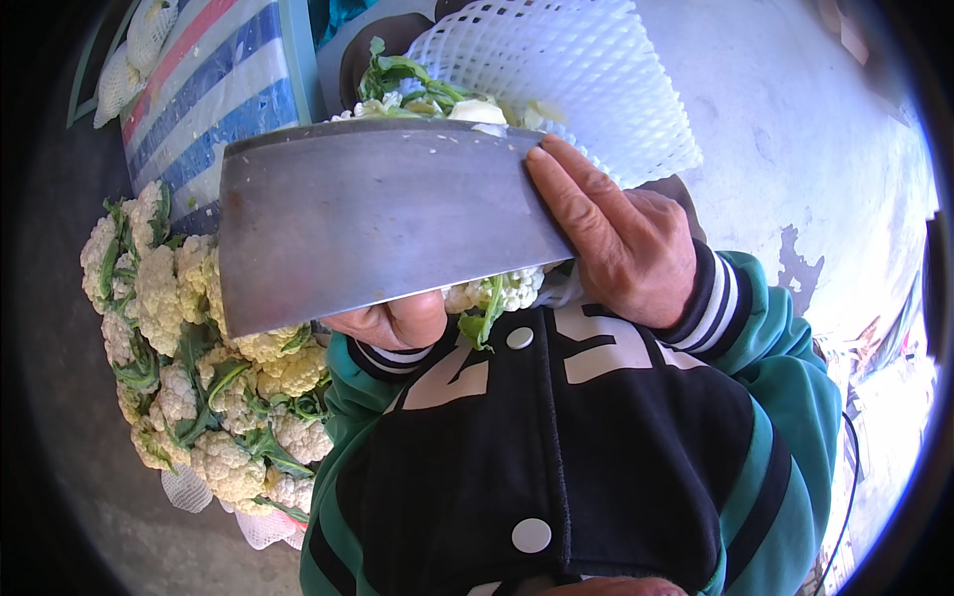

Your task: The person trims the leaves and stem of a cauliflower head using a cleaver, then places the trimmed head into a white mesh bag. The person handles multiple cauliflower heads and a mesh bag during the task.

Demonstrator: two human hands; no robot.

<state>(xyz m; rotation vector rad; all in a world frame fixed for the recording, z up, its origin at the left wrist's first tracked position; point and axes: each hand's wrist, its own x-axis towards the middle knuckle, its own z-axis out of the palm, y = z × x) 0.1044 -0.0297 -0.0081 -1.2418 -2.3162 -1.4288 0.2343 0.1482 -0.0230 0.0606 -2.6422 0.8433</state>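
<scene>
A broad metal cleaver [387, 216] lies across the view, its bright edge facing my jacket. My right hand [626, 231] grips it at the right end, with two fingers stretched onto the blade; the handle is hidden in that hand. Behind the blade is a cauliflower head [514, 290]: white florets and a leaf show below the edge, while leaves and a pale cut stem [477, 112] show above the spine. My left hand [410, 320] is beside the florets, under the blade. Most of its fingers are hidden, so its hold cannot be made out.
Many cauliflowers [223, 462] are heaped at the left. Behind them stands a surface covered in blue, white and red striped sheeting [216, 112], with foam-netted pieces [149, 37] at its far left. White foam netting [544, 67] spreads beyond the cleaver. A dark cable [850, 477] runs at the right.
</scene>
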